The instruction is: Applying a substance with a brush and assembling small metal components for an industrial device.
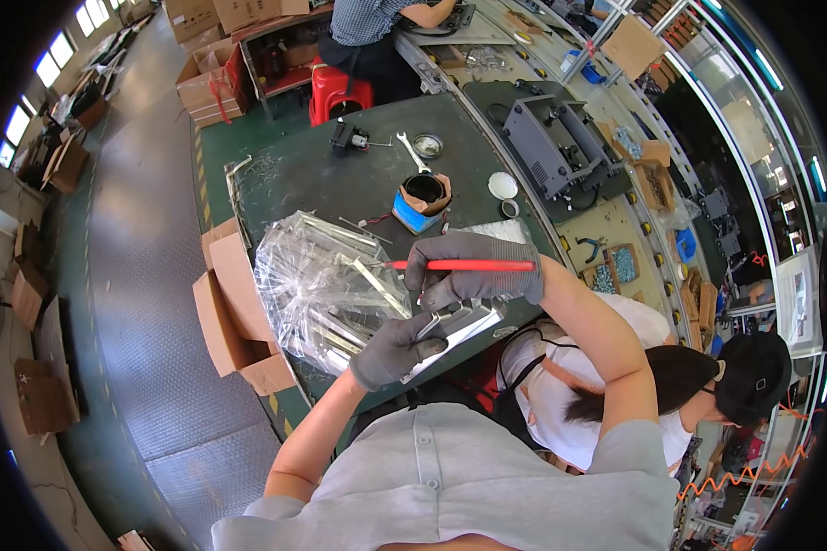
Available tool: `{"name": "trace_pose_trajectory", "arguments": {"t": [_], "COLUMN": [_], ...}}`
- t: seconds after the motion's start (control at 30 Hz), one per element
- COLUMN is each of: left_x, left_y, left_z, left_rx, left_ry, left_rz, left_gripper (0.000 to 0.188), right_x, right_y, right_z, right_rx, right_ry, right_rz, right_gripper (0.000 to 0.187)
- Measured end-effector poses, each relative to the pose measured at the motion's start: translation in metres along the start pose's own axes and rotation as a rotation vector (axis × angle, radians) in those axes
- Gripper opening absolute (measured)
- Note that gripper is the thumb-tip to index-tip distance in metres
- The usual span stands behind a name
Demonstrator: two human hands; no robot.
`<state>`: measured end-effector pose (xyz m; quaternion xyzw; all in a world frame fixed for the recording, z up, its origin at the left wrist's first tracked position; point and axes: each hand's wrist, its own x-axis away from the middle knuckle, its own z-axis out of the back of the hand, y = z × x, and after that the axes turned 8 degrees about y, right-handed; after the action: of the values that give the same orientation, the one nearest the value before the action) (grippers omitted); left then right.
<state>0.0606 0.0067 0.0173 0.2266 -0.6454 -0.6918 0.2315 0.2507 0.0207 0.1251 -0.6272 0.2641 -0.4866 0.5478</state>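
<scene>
My right hand (469, 262), in a grey work glove, grips a slim red stick (482, 265) that lies across its fingers; the kind of tool cannot be told. My left hand (397, 354), gloved too, pinches a small metal piece (436, 321) just below the right hand. Beside both hands, a clear plastic bag (289, 271) spreads over the bench with several silvery metal bars (381, 280) in it. Pale metal strips (473, 328) lie under the hands at the bench's near edge. Beyond them stands an open container with a dark inside (424, 190), wrapped in cardboard and blue material.
On the dark bench (294, 174) lie a wrench (411, 151), a round dish (427, 146), a black part with a shaft (349, 135) and a white lid (503, 185). Open cardboard boxes (234, 303) flank it. A grey metal housing (551, 142) stands on the line; a co-worker (597, 386) sits close at right.
</scene>
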Motion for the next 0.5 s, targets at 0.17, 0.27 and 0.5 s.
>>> {"name": "trace_pose_trajectory", "arguments": {"t": [0.17,0.27,0.5], "left_x": [-0.002,0.001,0.002], "left_y": [-0.003,-0.005,-0.004], "left_z": [-0.001,-0.003,-0.002], "left_rx": [0.093,0.185,0.111], "left_ry": [-0.064,-0.073,-0.080], "left_rz": [0.022,0.097,0.065], "left_gripper": [0.015,0.015,0.018], "right_x": [-0.004,-0.008,-0.019], "right_y": [-0.005,-0.010,0.001], "right_z": [-0.001,-0.003,0.004], "right_rx": [0.050,-0.064,-0.026], "right_ry": [-0.079,-0.149,-0.273], "right_rz": [0.039,0.060,0.191], "right_gripper": [0.023,0.023,0.021]}}
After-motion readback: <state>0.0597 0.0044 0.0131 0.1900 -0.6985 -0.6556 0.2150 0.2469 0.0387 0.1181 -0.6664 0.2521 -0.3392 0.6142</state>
